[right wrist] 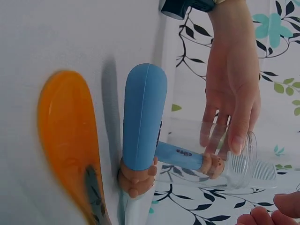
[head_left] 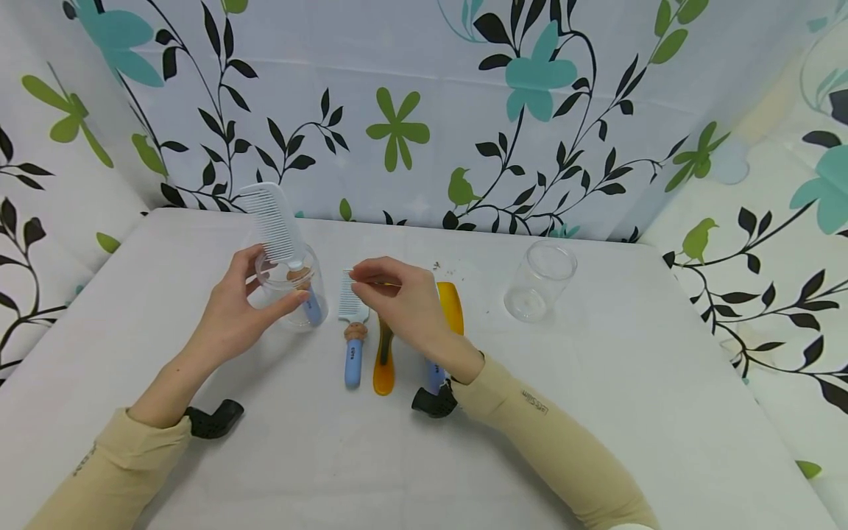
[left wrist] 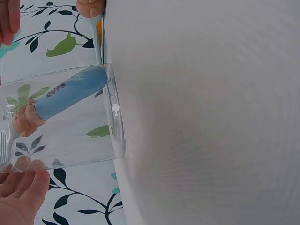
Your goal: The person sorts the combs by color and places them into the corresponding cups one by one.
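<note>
My left hand (head_left: 228, 313) grips a clear plastic jar (left wrist: 70, 145), fingers and thumb on opposite sides near its mouth. Inside leans a comb (right wrist: 183, 157) with a blue handle and a brown bear-like figure, its pale teeth sticking out past the rim. My right hand (head_left: 404, 305) hovers to the right of the jar, fingers loosely bent, nothing between the fingertips. Below it on the table lies a second blue-handled comb (head_left: 354, 361) of the same kind. In the right wrist view the right fingertips (right wrist: 286, 206) show near the jar's mouth, apart from that comb.
An orange-handled item (head_left: 383, 375) lies beside the second comb. Farther right, partly behind the right hand, are an orange piece (head_left: 452, 308) and a blue handle (head_left: 436, 375). Another clear jar (head_left: 539, 283) stands at the right on the white table (head_left: 596, 412). Patterned cloth (head_left: 397, 44) hangs behind.
</note>
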`<state>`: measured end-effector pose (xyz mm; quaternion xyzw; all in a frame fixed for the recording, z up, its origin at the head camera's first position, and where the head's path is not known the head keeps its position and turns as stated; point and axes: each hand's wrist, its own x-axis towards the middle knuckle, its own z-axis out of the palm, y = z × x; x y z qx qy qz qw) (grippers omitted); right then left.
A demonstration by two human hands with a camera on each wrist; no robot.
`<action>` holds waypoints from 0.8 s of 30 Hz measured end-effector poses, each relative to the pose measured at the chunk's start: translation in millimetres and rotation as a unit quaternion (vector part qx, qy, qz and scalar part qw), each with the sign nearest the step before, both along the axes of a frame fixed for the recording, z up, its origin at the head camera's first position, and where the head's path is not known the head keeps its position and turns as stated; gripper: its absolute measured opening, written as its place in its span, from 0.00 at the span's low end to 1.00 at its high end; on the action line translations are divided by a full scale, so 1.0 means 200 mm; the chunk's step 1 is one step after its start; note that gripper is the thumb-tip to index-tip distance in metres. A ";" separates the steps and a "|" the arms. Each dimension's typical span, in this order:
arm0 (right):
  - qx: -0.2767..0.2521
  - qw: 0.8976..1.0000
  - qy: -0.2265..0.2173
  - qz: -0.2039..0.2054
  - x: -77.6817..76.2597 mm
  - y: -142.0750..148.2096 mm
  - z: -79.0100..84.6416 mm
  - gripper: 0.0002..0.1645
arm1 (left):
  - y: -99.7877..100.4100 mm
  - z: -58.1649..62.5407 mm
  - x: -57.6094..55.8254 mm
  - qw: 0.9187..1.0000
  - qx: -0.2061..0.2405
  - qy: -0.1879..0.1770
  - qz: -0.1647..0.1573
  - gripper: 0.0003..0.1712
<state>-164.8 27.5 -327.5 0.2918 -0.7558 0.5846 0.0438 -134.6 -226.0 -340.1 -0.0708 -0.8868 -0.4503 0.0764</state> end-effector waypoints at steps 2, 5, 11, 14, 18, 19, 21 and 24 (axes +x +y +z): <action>-0.001 1.000 -0.007 -0.007 0.00 0.03 0.00 0.11 | 0.00 0.00 0.00 1.000 0.000 -0.001 0.000 0.54; 0.001 1.000 -0.018 -0.019 0.00 0.07 -0.01 0.12 | 0.00 0.00 0.00 1.000 -0.001 -0.001 0.001 0.54; 0.024 0.999 -0.009 -0.035 0.00 0.16 -0.01 0.13 | -0.01 0.00 0.00 1.000 -0.003 -0.006 0.007 0.54; 0.031 0.998 0.006 -0.050 0.00 0.22 -0.02 0.15 | -0.01 0.00 0.00 1.000 0.000 -0.005 0.006 0.54; 0.033 0.996 0.030 -0.074 0.00 0.31 -0.02 0.17 | 0.00 0.00 0.00 1.000 0.002 -0.007 0.004 0.54; 0.033 0.996 0.036 -0.079 0.01 0.33 -0.01 0.18 | 0.00 0.00 0.00 1.000 0.003 -0.007 0.004 0.54; 0.032 0.994 0.044 -0.093 0.01 0.38 -0.01 0.19 | 0.01 0.01 0.00 1.000 0.004 -0.008 0.005 0.54; 0.039 0.991 0.056 -0.116 0.01 0.45 0.01 0.21 | 0.01 0.02 0.00 1.000 0.004 -0.009 0.004 0.54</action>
